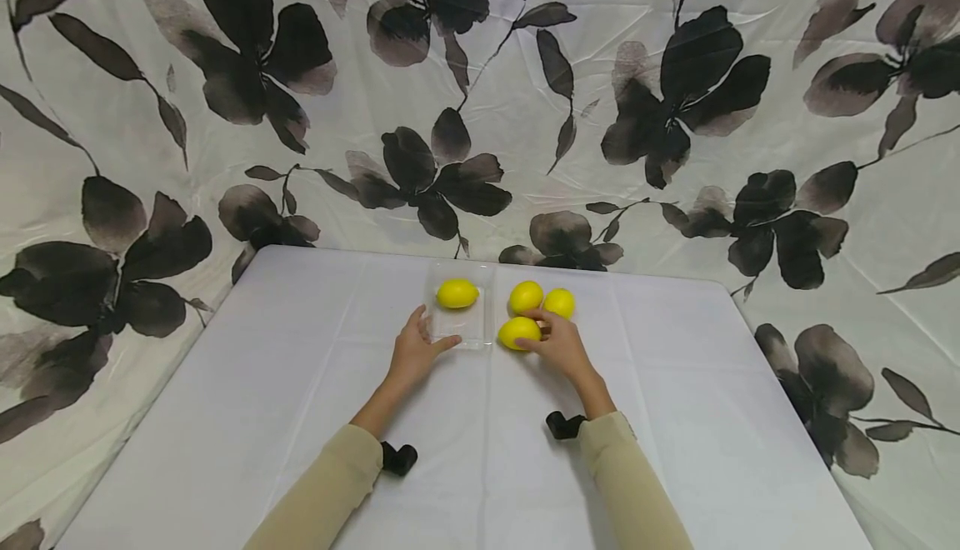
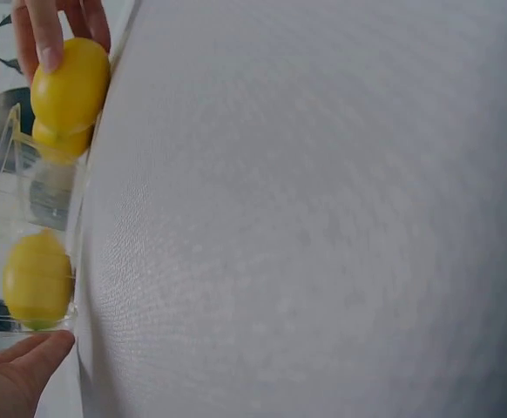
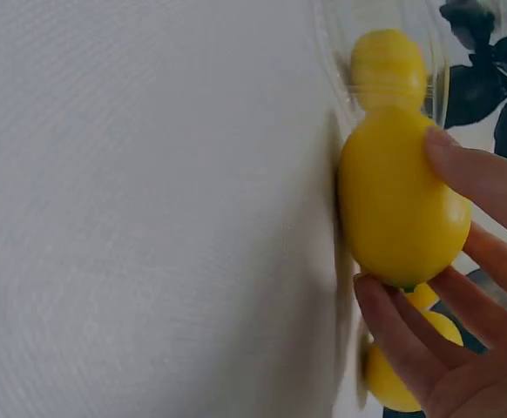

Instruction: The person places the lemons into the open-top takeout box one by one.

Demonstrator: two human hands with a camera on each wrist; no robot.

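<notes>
A clear plastic container [image 1: 486, 317] sits near the table's far edge with one yellow lemon [image 1: 457, 293] inside. My left hand [image 1: 415, 350] is at its near left corner, fingers along the left side and thumb across the front; straight fingers [image 2: 40, 361] lie right at the wall in the left wrist view. Just right of the container, my right hand [image 1: 561, 345] grips another lemon [image 3: 402, 200] between thumb and fingers. Two more lemons, one at the back [image 1: 526, 297] and one to its right [image 1: 559, 303], lie beyond that hand.
A white cloth covers the table [image 1: 300, 417]. Behind it hangs a floral sheet [image 1: 555, 117]. Black wrist mounts, left [image 1: 399, 459] and right [image 1: 564, 425], stick out beside the beige sleeves.
</notes>
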